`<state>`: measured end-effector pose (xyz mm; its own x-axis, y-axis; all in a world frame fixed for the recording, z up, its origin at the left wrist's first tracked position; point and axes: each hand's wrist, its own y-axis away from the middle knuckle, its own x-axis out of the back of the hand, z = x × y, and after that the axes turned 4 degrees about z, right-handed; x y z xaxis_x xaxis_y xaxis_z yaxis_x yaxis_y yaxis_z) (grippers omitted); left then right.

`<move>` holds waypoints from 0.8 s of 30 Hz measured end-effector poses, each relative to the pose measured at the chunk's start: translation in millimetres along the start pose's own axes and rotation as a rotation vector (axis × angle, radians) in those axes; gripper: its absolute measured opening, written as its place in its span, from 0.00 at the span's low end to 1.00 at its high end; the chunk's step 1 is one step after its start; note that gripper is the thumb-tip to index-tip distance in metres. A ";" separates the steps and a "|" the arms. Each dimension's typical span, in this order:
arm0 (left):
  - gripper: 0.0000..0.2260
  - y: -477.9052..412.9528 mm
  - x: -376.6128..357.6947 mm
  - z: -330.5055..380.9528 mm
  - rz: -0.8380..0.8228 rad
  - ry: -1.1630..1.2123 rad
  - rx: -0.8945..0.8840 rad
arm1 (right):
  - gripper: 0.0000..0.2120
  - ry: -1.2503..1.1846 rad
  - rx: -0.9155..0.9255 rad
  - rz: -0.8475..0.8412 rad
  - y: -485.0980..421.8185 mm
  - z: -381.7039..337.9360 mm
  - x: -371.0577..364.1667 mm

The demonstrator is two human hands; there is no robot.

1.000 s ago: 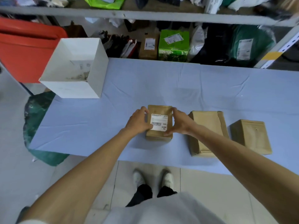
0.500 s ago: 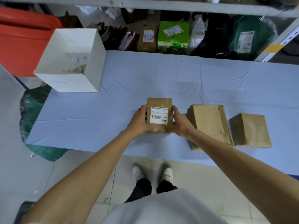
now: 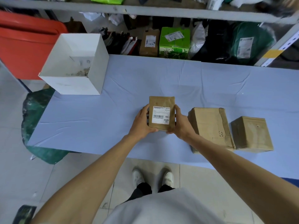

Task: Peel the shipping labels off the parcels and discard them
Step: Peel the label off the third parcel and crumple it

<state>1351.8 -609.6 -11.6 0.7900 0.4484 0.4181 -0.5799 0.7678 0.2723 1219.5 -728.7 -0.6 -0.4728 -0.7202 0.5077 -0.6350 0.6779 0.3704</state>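
Brown paper wraps the parcel, clamped between both hands. The left hand curls round its left edge and the right hand round its right edge, with the thumbs along the sides and the fingers under the lower edge. A white label covers the middle of the face between the hands. It lies flat, with no corner lifted, and its right edge runs close to the right thumb. I cannot tell whether the parcel's lower edge touches the cloth.

A broad stretch of blue cloth runs from the fingertips forward to the table's far edge, and another runs from the left hand out to the cloth's left edge. An open-topped white bin stands well ahead and to the left of the left hand, at the far left corner. A big box lies just right of the right wrist, and a small box sits just beside its far side. The table's near edge passes under both forearms.
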 end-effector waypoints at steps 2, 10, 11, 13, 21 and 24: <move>0.49 1.2 -1.0 -1.0 0.004 0.000 -0.011 | 0.38 -0.021 -0.012 0.013 -1.1 -0.3 -0.8; 0.45 0.3 -1.4 -2.2 0.015 -0.068 -0.040 | 0.47 0.121 0.007 0.001 -3.3 -1.7 -1.5; 0.44 0.4 -2.0 -2.8 0.016 -0.081 -0.045 | 0.46 0.119 0.009 0.004 -3.7 -1.2 -1.7; 0.43 0.3 -3.0 -3.7 0.019 -0.100 -0.053 | 0.46 0.145 0.015 0.006 -4.4 0.7 -1.5; 0.43 -0.1 -5.5 -6.0 0.034 -0.124 -0.057 | 0.34 0.119 -0.016 0.030 -7.5 6.2 -4.3; 0.39 -1.8 -7.7 -6.7 0.035 -0.128 -0.055 | 0.42 0.150 0.003 0.016 -6.1 3.4 -4.2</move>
<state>1348.1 -611.3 -21.1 0.7355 0.4162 0.5346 -0.5924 0.7780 0.2094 1223.2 -730.4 -7.6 -0.3864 -0.6795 0.6236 -0.6302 0.6882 0.3594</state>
